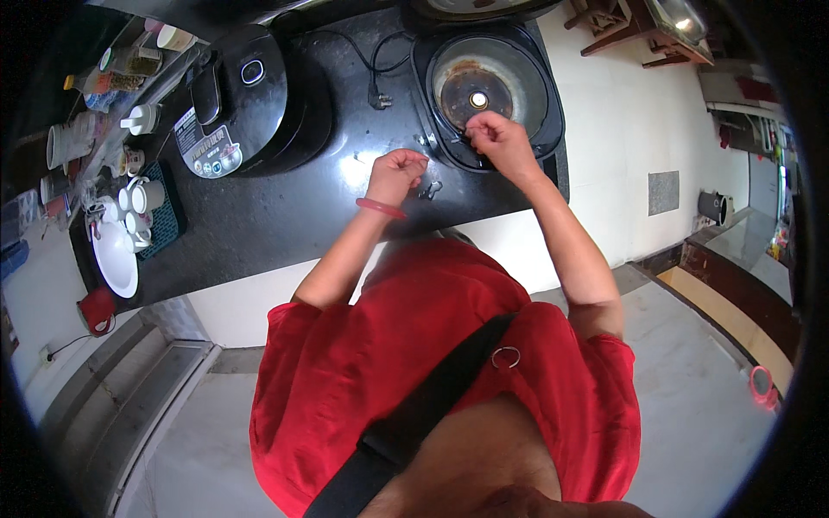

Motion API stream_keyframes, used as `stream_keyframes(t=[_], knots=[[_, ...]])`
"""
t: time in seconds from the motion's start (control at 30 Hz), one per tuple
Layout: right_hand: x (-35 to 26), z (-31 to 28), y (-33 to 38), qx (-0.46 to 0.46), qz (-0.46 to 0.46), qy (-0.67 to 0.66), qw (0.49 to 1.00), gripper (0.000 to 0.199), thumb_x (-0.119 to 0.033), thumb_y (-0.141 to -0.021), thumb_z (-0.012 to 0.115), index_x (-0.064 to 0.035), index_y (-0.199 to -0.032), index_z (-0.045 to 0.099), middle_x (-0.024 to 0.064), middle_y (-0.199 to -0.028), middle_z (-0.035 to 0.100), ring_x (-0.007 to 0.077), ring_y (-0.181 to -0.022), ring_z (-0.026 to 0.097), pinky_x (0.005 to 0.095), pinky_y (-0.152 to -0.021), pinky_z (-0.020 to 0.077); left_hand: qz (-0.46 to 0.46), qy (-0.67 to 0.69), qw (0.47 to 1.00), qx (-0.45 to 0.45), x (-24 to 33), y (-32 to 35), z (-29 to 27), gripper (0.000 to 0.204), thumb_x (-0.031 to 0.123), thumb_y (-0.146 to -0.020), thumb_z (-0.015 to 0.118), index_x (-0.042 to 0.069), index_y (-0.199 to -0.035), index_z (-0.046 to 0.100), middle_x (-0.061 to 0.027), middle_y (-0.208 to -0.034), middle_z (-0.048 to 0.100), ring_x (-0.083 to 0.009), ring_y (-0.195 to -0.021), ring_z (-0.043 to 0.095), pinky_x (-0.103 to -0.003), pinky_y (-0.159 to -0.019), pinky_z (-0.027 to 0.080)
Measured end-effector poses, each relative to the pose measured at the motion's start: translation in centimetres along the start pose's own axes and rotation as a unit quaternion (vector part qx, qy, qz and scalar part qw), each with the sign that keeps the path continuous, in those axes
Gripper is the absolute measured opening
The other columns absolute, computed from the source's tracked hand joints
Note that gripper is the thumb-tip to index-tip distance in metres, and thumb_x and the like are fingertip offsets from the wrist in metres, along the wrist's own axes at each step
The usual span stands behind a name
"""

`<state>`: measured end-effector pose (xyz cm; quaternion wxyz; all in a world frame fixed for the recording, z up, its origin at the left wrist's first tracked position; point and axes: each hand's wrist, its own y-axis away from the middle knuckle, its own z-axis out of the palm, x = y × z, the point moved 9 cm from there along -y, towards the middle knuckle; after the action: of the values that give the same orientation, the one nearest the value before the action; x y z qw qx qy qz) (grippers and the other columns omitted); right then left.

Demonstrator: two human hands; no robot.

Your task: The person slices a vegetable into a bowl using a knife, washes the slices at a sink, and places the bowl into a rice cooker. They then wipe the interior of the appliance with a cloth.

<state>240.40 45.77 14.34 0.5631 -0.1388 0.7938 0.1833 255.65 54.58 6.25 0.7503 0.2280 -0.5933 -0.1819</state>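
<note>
cooker base (489,86): blk plastic, rusty metal plate | counter (285,216): glossy dark stone | bangle (381,207): smooth pink

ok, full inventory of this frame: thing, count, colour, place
open cooker: 1, black, empty with a rusty heating plate, counter right
closed cooker: 1, black, counter left-centre
plug and cord: 1, black, between the cookers
small metal parts: count unclear, silver, counter beside left hand
counter: 1, black
cups: several, white, on a dark tray, counter far left
plate: 1, white, counter's left end
jars and bottles: several, mixed, back left
bracelet: 1, red, left wrist
shirt: 1, red
strap: 1, black, across chest
left hand: closed, over the counter, contents hidden
right hand: fingers pinched at open cooker's front rim
</note>
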Motion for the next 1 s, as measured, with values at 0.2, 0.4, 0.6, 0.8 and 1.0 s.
stream_keyframes(t=[0.2,0.4,0.6,0.8,1.0], knots=[[3.3,-0.3,5.5,0.008,0.188,-0.459,0.868,0.009,-0.003,-0.081,0.054,-0.0005,-0.090,0.054,0.0085,-0.080,0.059,0.0114,-0.066,0.056,0.0199,-0.058,0.0465,0.048,-0.042,0.998,0.007,2.1,0.7,0.6,0.009,0.006,-0.079,0.059,0.001,-0.085,0.061,0.0012,-0.068,0.056,-0.0064,-0.058,0.048,-0.019,-0.055,0.039],[5.3,-2.9,12.0,0.055,0.192,-0.579,0.790,0.008,-0.001,-0.081,0.054,0.0005,-0.089,0.056,0.0117,-0.081,0.060,0.0124,-0.065,0.057,0.0196,-0.058,0.0486,0.074,-0.068,0.993,-0.061,4.1,2.2,4.3,0.011,0.006,-0.079,0.059,0.000,-0.086,0.061,0.0009,-0.069,0.057,-0.0066,-0.060,0.050,-0.020,-0.057,0.040],[7.4,-9.4,16.6,0.136,0.158,-0.621,0.756,0.009,-0.002,-0.082,0.053,0.0006,-0.090,0.057,0.0127,-0.081,0.060,0.0131,-0.064,0.059,0.0191,-0.055,0.0496,0.099,-0.138,0.967,-0.193,3.9,3.3,12.9,0.009,0.003,-0.079,0.057,0.001,-0.087,0.061,0.0009,-0.071,0.056,-0.0055,-0.063,0.049,-0.019,-0.060,0.039],[11.2,-20.0,22.9,0.247,0.098,-0.618,0.740,0.012,-0.003,-0.083,0.053,0.0014,-0.094,0.056,0.0103,-0.084,0.061,0.0127,-0.069,0.059,0.0188,-0.056,0.0508,0.102,-0.283,0.896,-0.327,0.1,2.4,25.9,0.010,0.004,-0.080,0.056,0.000,-0.088,0.061,0.0004,-0.069,0.057,-0.0060,-0.062,0.050,-0.020,-0.059,0.041],[16.7,-31.8,31.5,0.302,0.037,-0.645,0.701,0.012,-0.003,-0.084,0.051,0.0010,-0.095,0.055,0.0103,-0.084,0.060,0.0153,-0.074,0.060,0.0214,-0.064,0.0518,-0.033,-0.205,0.923,-0.324,-4.8,-2.2,40.1,0.009,0.008,-0.080,0.057,0.000,-0.079,0.060,-0.0012,-0.065,0.057,-0.0074,-0.055,0.048,-0.021,-0.052,0.039]])
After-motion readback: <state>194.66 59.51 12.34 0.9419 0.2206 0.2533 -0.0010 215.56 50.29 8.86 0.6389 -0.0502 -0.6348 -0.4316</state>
